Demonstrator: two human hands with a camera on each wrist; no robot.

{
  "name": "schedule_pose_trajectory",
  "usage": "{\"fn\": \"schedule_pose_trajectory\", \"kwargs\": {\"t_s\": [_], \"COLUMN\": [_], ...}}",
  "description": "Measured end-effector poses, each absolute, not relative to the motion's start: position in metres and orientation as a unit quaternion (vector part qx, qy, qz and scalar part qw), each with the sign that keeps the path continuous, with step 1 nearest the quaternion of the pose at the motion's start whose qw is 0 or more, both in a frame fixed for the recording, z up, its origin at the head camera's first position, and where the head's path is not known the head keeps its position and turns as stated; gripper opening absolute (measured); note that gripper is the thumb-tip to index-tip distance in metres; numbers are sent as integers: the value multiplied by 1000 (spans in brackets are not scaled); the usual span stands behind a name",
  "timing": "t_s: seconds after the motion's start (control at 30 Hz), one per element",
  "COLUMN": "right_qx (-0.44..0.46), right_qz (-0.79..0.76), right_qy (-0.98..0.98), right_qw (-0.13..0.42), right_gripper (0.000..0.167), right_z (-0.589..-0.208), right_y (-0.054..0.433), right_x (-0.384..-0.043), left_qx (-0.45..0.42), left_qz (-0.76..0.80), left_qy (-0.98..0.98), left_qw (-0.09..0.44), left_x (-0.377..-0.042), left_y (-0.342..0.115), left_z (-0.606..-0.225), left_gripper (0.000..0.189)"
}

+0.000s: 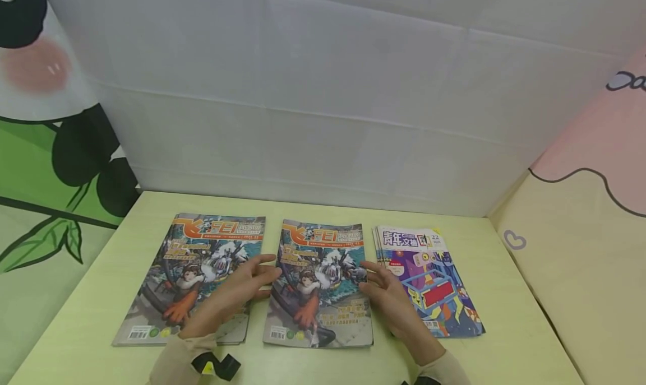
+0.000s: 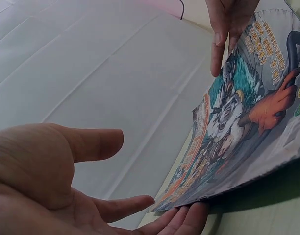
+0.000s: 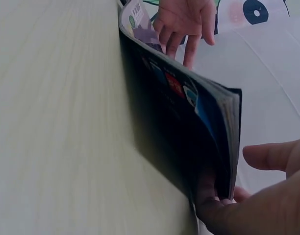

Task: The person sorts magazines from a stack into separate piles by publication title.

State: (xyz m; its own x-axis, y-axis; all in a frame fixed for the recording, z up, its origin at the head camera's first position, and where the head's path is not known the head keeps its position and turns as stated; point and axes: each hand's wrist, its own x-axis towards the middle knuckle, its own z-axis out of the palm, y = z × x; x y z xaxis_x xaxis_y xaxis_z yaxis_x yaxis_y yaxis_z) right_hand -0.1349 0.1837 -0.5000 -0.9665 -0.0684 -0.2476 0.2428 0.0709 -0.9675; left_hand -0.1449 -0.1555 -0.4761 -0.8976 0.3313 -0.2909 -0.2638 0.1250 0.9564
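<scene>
A magazine with FEI on its cover lies between my two hands, its underside off the table in the right wrist view. My left hand is at its left edge; in the left wrist view, fingertips reach under the edge while the thumb stands clear. At the opposite edge, my right hand touches the magazine. One of its fingers lies against the dark underside, and the right thumb stays apart from the cover. Left of it lies a stack of magazines with the same cover, partly behind my left forearm.
To the right is a fanned stack of purple and white magazines, partly covered by my right hand. Everything lies on a pale yellow table. A white wall rises behind it, with a patterned wall on each side.
</scene>
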Motion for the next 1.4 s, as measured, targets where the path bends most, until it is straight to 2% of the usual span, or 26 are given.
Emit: {"fn": "schedule_pose_trajectory", "kwargs": {"t_s": [0.2, 0.5, 0.77, 1.03, 1.4], "right_qx": [66, 47, 24, 14, 29], "right_qz": [-680, -646, -593, -582, -624], "right_qy": [721, 754, 801, 811, 779], "right_qw": [116, 108, 76, 57, 49], "right_gripper": [48, 52, 46, 47, 52], "right_z": [-499, -499, -502, -503, -493], "right_y": [183, 187, 188, 188, 176], "right_x": [-134, -134, -134, -134, -133], "left_qx": [27, 24, 0, -3, 16], "left_qz": [650, 626, 615, 618, 612], "left_qy": [723, 741, 751, 752, 753], "left_qw": [232, 245, 240, 231, 242], "left_x": [-146, -145, -146, -144, -146], "left_y": [-153, -149, -147, -148, -160], "left_z": [-479, -480, -480, -476, -473], "left_gripper": [68, 62, 60, 55, 62]}}
